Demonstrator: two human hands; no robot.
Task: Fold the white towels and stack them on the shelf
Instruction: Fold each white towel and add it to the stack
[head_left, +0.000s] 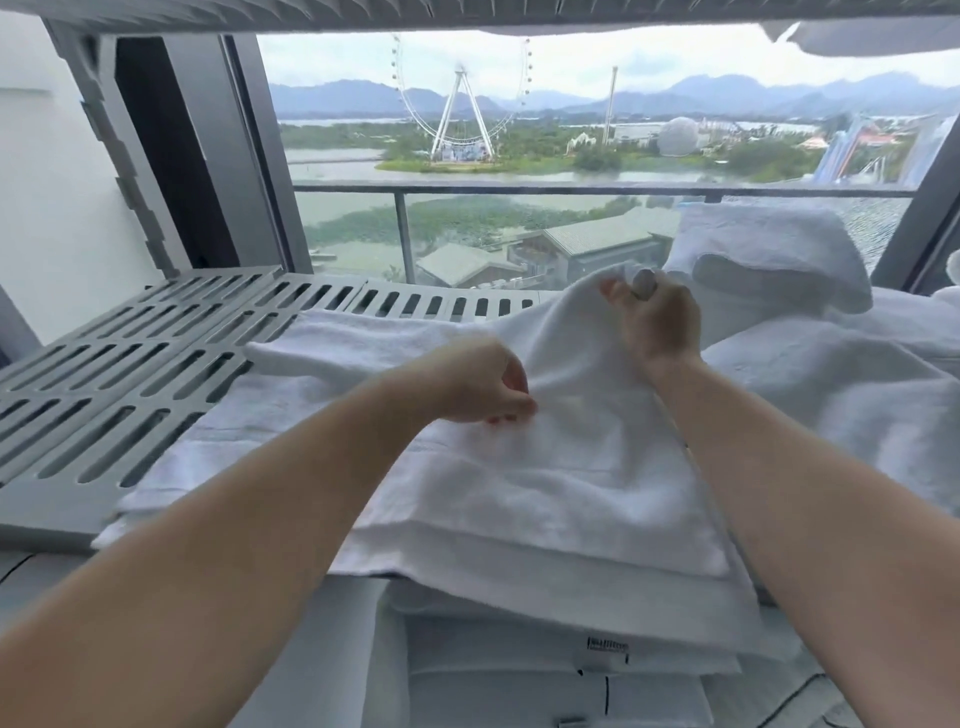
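Behind the grey slotted shelf (156, 364), a window (519, 156) is seen, with a Ferris wheel (461, 98), water and hazy mountains beyond. A white towel (519, 493) is spread on the shelf with its long axis running left to right. Its near edge, where several layers can be counted, hangs over the shelf's front lip. The far right part of the towel is lifted and tilted up toward the window by the right hand (657, 322), whose fingers are curled and pinch the raised edge. Cloth near the middle of the towel is pinched by the left hand (488, 387), its fingers bent inward against the thumb. Folded towels (769, 249) are stacked at the back right against the glass, and a rumpled towel (857, 389) lies just beside the spread one. Below the shelf, folded white linen (545, 691) is seen bearing a small label (608, 647); its dark print is too small to be read.
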